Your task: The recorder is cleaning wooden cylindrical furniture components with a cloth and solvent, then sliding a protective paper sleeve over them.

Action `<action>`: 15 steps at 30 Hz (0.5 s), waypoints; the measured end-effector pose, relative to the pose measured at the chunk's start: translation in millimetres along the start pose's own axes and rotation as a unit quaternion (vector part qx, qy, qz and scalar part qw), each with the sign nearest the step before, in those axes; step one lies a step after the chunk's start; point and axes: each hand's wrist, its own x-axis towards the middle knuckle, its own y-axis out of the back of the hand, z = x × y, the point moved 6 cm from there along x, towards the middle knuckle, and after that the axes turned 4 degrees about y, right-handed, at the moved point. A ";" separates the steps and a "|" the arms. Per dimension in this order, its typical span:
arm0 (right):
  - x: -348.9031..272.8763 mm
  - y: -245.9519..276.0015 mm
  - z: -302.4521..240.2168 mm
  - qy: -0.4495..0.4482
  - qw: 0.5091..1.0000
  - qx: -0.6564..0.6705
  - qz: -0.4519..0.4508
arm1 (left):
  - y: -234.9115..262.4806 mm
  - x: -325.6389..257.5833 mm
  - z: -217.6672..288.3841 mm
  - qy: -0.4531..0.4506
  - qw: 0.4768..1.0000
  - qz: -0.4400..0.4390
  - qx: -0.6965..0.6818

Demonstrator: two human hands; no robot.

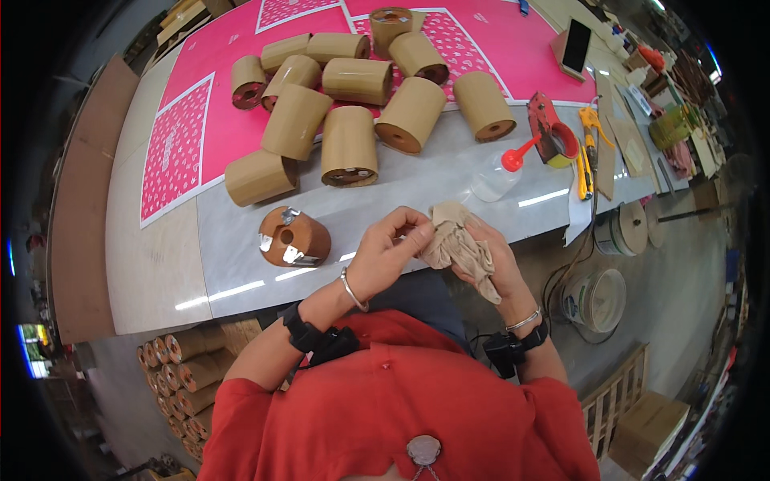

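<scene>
A crumpled beige cloth (459,244) is held up between my two hands, just in front of the table's near edge. My left hand (393,247) pinches its left side between thumb and fingers. My right hand (499,263) is closed around the other side, and part of the cloth hangs down over the palm. To the left of my left hand stands a brown roll (309,240) with a hole in its end and silver tape patches. Beyond my hands is a clear squeeze bottle (496,178) with a red nozzle.
Several rolls wrapped in brown paper (349,144) crowd the middle of the table. Pink printed sheets (220,84) cover its far part. On the right are a red tape dispenser (548,128), a yellow cutter (584,172) and a phone on a stand (575,50). Buckets (595,301) stand below.
</scene>
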 end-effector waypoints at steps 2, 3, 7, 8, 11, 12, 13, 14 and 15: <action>-3.6 8.0 -4.2 0.019 0.998 -0.042 0.052 | -0.6 8.5 -0.5 -0.016 1.000 0.017 -0.019; -6.0 14.1 -8.8 0.033 0.990 -0.090 0.101 | 0.7 12.0 2.2 -0.036 0.998 0.039 -0.042; -16.6 20.1 -24.8 0.109 0.944 -0.306 0.059 | -5.2 18.5 19.0 0.009 0.990 0.128 -0.061; -15.8 17.1 -29.6 0.156 0.916 -0.365 0.053 | -6.8 21.2 17.3 0.012 0.990 0.128 -0.058; -11.7 11.8 -40.7 0.237 0.851 -0.465 0.049 | -20.0 31.5 0.5 0.046 0.998 0.008 -0.050; -11.8 9.6 -45.2 0.269 0.815 -0.510 0.052 | -19.7 33.1 -3.7 0.032 0.998 -0.003 -0.052; -10.7 11.5 -45.5 0.270 0.816 -0.509 0.053 | -19.7 34.0 -6.4 0.019 0.998 -0.015 -0.054; -10.3 16.1 -44.5 0.265 0.821 -0.502 0.061 | -19.0 33.7 -3.9 0.020 0.996 0.019 -0.084; -9.9 20.8 -43.4 0.260 0.826 -0.495 0.068 | -19.0 34.2 -3.5 0.021 0.996 0.018 -0.084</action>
